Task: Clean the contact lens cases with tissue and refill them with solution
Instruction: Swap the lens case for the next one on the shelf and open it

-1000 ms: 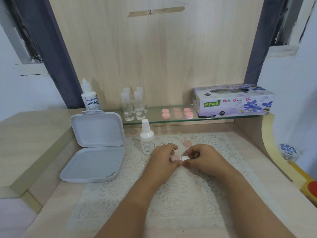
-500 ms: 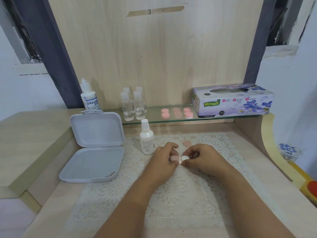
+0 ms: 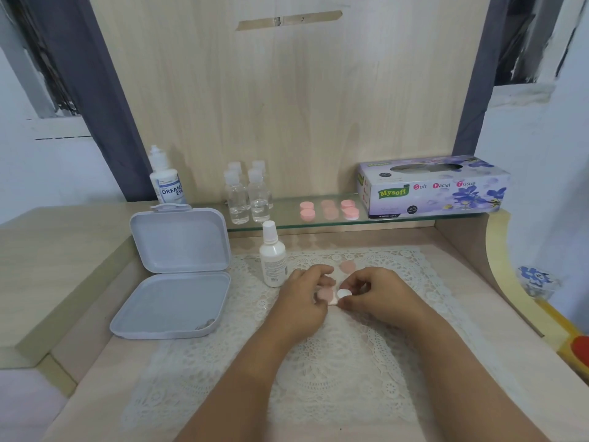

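Pale wooden desk (image 3: 478,314) with a white lace mat (image 3: 334,362) spread across its middle carries the work. On the mat, between both hands, sits the small pink-and-white contact lens case (image 3: 328,296). The left hand (image 3: 306,301) curls its fingers around the case's pink side, while the right hand (image 3: 379,295) pinches the round white cap (image 3: 344,293) between thumb and fingertips. A loose pink cap (image 3: 348,267) lies on the mat just beyond them. Just left of the left hand stands a small white solution bottle (image 3: 272,256), upright. Farther left an open grey hinged plastic box (image 3: 175,275) rests. On the glass shelf (image 3: 287,220) behind are four clear bottles (image 3: 248,199), more pink lens cases (image 3: 330,209), a purple tissue box (image 3: 433,188) and a white labelled bottle (image 3: 165,180).
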`<state>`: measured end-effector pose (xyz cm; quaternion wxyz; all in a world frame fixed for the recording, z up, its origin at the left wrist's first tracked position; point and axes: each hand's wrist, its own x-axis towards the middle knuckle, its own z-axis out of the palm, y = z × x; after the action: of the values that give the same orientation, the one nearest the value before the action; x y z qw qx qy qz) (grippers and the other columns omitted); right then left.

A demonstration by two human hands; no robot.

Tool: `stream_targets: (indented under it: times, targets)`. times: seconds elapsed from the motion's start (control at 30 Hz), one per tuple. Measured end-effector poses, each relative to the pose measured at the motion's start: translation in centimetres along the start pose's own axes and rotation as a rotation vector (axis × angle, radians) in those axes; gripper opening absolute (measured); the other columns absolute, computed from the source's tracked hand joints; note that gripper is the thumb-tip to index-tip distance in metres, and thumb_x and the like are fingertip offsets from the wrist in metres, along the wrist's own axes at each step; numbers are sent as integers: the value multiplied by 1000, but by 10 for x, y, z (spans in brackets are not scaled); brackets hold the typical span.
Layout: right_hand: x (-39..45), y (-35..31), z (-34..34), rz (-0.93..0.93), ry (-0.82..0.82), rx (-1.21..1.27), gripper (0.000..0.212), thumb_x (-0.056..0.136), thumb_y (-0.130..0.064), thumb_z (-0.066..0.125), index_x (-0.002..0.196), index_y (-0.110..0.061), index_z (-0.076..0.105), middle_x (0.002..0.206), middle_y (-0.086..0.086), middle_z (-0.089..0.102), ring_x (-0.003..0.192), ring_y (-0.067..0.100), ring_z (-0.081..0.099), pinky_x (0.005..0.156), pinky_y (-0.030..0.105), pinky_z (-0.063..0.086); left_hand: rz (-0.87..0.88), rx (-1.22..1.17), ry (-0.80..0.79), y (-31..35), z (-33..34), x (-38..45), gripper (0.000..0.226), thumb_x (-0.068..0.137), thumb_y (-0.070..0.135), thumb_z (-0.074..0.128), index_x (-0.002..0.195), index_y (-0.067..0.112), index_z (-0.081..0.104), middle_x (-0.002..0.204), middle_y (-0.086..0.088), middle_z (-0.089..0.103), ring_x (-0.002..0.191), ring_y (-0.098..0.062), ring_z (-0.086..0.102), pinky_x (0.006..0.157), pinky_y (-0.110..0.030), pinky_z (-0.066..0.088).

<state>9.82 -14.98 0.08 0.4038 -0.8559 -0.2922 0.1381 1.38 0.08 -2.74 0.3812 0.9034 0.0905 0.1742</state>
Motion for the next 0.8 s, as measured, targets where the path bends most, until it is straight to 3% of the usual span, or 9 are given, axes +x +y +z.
stream_targets:
  times: [0.1, 0.17, 0.3, 0.43, 0.57, 0.67, 0.8]
  targets:
    - [0, 0, 0, 5, -4, -5, 12, 71, -27, 80, 79, -30, 72, 75, -11, 67, 65, 1, 59, 61, 19, 44, -25, -7, 28, 1, 1, 1, 49, 82, 25, 71, 125, 37, 50, 108, 18, 49, 108, 1, 43, 88, -10, 35]
    - [0, 1, 0, 6, -1, -5, 12, 71, -28, 80, 79, -30, 72, 77, -10, 67, 68, 3, 60, 63, 20, 46, -44, -20, 35, 1, 1, 2, 45, 82, 25, 71, 121, 35, 50, 104, 15, 54, 106, -2, 44, 89, -18, 37]
    - [0, 0, 0, 5, -5, -2, 12, 72, -26, 80, 79, -29, 72, 76, -11, 66, 66, 2, 59, 63, 20, 45, -26, -3, 5, -1, 0, 0, 46, 86, 12, 60, 123, 39, 49, 108, 17, 62, 107, 7, 45, 89, -17, 37]
    - [0, 0, 0, 8, -7, -2, 12, 72, -25, 80, 79, -29, 72, 74, -11, 67, 63, 0, 59, 61, 19, 43, -46, -26, 30, 0, 1, 1, 55, 79, 28, 73, 126, 41, 47, 112, 17, 51, 109, 1, 43, 89, -15, 37]
    - [-1, 0, 0, 9, 1, -1, 11, 72, -25, 80, 79, -29, 72, 75, -12, 67, 66, 0, 59, 62, 18, 43, -73, -38, 32, -2, 1, 3, 44, 84, 20, 67, 118, 40, 47, 104, 15, 60, 107, -3, 47, 96, -28, 42]
    - [0, -1, 0, 9, -1, -3, 12, 72, -26, 80, 80, -30, 72, 73, -13, 65, 64, -1, 58, 61, 18, 42, -52, 5, -3, -3, 2, 2, 53, 84, 12, 59, 125, 43, 45, 108, 22, 62, 114, -5, 47, 101, -33, 41]
    - [0, 0, 0, 11, -5, -8, 12, 72, -27, 80, 79, -30, 72, 75, -12, 67, 65, 0, 59, 61, 18, 43, -57, 0, 30, -1, 2, 1, 58, 79, 30, 72, 129, 42, 44, 114, 14, 53, 113, -5, 43, 97, -26, 39]
